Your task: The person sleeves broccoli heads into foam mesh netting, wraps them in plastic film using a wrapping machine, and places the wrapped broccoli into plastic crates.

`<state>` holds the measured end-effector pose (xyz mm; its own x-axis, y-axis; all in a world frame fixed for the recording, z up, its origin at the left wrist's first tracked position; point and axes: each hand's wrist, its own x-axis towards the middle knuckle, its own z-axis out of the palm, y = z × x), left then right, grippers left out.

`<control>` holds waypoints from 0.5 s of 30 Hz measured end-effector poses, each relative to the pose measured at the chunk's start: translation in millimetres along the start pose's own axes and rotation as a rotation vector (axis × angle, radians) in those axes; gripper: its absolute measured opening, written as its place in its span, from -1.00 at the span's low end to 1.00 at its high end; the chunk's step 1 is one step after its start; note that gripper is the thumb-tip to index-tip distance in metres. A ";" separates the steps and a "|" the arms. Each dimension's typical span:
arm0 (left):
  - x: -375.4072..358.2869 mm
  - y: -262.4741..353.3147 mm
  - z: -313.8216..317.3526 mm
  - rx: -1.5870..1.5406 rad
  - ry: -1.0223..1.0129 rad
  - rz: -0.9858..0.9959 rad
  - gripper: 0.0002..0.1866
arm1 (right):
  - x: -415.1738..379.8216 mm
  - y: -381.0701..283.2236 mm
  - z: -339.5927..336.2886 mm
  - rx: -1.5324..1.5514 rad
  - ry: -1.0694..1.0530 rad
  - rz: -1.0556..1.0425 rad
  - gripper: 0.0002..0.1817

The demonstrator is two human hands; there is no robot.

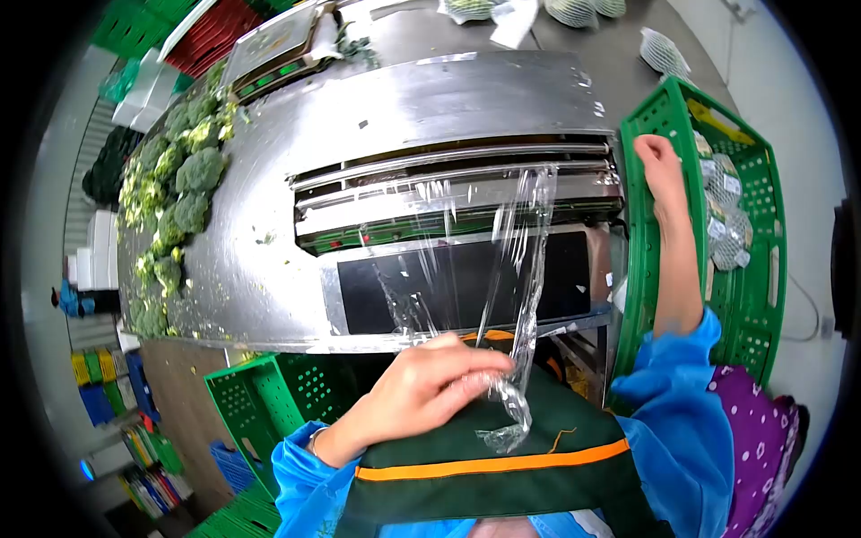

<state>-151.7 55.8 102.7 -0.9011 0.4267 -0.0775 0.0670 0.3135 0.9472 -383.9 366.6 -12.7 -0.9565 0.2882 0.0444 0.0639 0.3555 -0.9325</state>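
My left hand (430,386) is closed on the gathered end of clear plastic film (529,278), in front of the apron. From there the film stretches up, creased and see-through, to the metal rollers (448,179) of a wrapping machine set in the steel table. My right hand (659,166) is over the near-left rim of a green crate (635,242), its fingers curled in. What those fingers hold, if anything, is hidden. Inside the crate lie several wrapped, net-patterned pieces (728,235) with white labels.
Loose broccoli heads (197,170) are heaped along the left of the steel table (251,233). A scale (273,54) stands at the back left. More wrapped pieces (574,11) lie at the far edge. Below the table's front is another green crate (260,403).
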 end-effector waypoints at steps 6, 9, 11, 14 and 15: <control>-15.7 -88.6 30.1 -0.606 0.076 -0.476 -0.75 | -165.8 -91.9 43.4 -0.417 -0.961 -0.916 -0.26; -24.2 -78.3 27.4 -0.630 0.082 -0.450 -0.74 | -210.5 -62.4 73.4 -0.349 -1.150 -0.820 -0.29; -28.0 -66.2 -1.2 -0.538 -0.135 -0.236 -0.69 | -217.8 -52.3 81.7 -0.270 -1.141 -0.820 -0.53; -31.1 -82.4 -84.2 -0.234 0.006 0.066 -0.62 | -233.9 -62.7 84.5 -0.116 -1.037 -0.795 -0.78; -25.3 -91.1 -111.3 -0.282 0.334 -0.143 -0.59 | -238.3 -67.5 82.7 -0.095 -1.043 -0.776 -0.85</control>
<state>-182.7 -78.0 53.1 -0.9846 0.0842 -0.1531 -0.1459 0.0862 0.9855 -183.7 200.4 10.0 -0.5191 -0.8262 0.2189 -0.6228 0.1902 -0.7589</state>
